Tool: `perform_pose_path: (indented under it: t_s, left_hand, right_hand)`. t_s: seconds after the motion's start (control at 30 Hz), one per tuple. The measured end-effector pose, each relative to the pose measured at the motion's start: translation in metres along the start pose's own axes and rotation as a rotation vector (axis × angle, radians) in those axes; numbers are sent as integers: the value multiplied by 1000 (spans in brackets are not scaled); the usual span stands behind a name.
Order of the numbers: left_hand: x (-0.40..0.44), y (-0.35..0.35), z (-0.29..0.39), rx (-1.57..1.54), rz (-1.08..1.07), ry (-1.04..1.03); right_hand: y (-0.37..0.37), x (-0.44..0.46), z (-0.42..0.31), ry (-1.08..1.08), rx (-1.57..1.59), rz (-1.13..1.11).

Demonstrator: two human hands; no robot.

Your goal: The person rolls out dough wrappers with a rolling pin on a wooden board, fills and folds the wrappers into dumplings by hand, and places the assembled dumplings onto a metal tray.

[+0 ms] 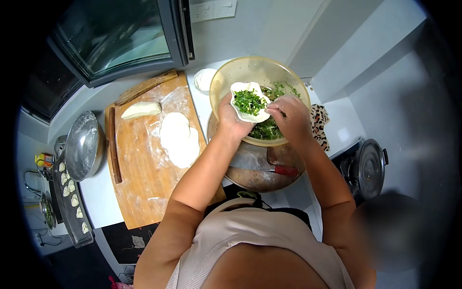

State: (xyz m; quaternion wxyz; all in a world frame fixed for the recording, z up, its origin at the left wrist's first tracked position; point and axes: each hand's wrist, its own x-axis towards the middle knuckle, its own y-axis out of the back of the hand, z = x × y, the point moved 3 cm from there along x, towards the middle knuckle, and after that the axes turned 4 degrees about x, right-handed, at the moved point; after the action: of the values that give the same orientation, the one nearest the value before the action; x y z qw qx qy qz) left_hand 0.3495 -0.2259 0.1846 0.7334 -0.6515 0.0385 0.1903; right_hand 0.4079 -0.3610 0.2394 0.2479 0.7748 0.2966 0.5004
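My left hand [234, 119] cups a round dough wrapper [262, 114] from below, its edge wavy and turned up. Chopped green filling [248, 102] is heaped in the wrapper's middle. The fingers of my right hand [292, 118] are pinched together at the wrapper's right edge. Both hands are over a large yellowish bowl [226, 72], which holds more chopped green filling [267, 131]. Flat dough wrappers [180, 137] lie overlapping on the floured wooden board [137, 192] to the left. A thick roll of dough [141, 111] rests farther back on that board.
A rolling pin [114, 144] lies along the board's left side. A red-handled knife [284, 170] is on the round chopping board [250, 182] in front of the bowl. Far left are a metal bowl [83, 147] and a dark tray [72, 224] with several filled dumplings. A lidded pot [371, 168] stands right.
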Motion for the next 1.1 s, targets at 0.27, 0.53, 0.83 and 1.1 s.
perform_pose_path:
  t_s: [0.27,0.53,0.83,1.1]
  left_hand:
    - [1,-5,-6,-9,-11,52]
    - [3,-9,-11,39,-48,68]
    - [-20,-19,-17,415,-6,91]
    - [-19,-18,-12,429,-135,134]
  right_hand:
    - [21,-3,-13,235,-75,-99]
    - [11,-12,0,317,-129,-39]
    - [11,23,2,15,114,43]
    - [8,34,9,-297,184,-199]
